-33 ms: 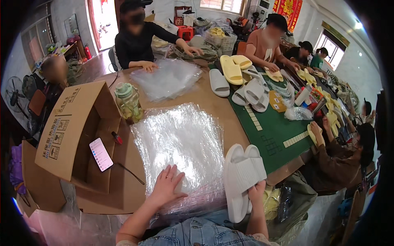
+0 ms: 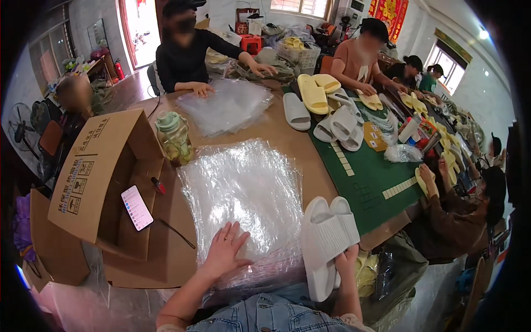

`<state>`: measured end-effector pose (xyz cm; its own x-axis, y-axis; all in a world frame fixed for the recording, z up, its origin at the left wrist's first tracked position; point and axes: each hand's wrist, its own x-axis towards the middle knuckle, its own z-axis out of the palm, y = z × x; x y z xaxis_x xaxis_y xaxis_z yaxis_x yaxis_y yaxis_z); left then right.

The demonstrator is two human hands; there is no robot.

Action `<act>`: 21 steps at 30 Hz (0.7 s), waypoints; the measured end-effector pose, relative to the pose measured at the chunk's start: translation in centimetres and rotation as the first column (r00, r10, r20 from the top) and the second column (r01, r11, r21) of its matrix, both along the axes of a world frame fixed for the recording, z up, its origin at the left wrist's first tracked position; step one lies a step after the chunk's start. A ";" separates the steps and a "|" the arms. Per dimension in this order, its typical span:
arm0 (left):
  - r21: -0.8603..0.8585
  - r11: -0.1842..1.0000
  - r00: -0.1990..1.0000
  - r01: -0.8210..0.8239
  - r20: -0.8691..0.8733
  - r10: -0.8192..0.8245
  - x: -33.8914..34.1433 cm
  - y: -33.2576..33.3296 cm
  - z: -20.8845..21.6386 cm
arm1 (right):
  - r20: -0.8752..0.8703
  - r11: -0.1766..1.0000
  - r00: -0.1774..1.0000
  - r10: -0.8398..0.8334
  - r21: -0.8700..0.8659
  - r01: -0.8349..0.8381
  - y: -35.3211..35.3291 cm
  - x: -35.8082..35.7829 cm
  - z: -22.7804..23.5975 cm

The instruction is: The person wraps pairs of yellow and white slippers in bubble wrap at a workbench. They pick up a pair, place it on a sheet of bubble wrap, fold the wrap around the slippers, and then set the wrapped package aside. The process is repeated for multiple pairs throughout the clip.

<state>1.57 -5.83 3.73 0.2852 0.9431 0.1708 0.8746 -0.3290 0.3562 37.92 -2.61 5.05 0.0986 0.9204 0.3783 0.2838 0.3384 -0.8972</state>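
Note:
My left hand (image 2: 227,249) lies with fingers spread on a stack of clear plastic bags (image 2: 243,182) in front of me. A ring shows on one finger. In my right hand (image 2: 347,265) is a pair of pale grey-white slide sandals (image 2: 326,243), held upright beside the bags' right edge. The two slides overlap, and their ribbed straps face left and up. My right fingers are partly hidden behind them.
An open cardboard box (image 2: 83,177) with a phone (image 2: 136,207) in it stands left, by a jar (image 2: 172,138). More slides (image 2: 312,94) lie on a green mat (image 2: 354,188). A co-worker's hand (image 2: 202,88) rests on other bags (image 2: 227,108). A sack (image 2: 398,282) sits at right.

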 end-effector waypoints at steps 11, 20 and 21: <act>0.132 0.985 0.991 -0.115 0.079 0.105 1.0 4.3 -3.6 | -0.056 0.978 0.987 0.148 -0.140 -0.154 -1.4 1.5 -0.4; 0.040 0.999 1.000 -0.017 0.011 0.016 3.5 2.2 -1.7 | -0.011 0.977 0.991 0.134 -0.164 -0.134 -1.8 1.5 -0.8; 0.051 0.999 1.000 -0.017 0.021 0.016 3.4 2.4 -2.1 | 0.003 0.977 0.991 0.137 -0.164 -0.135 -1.8 1.5 -0.8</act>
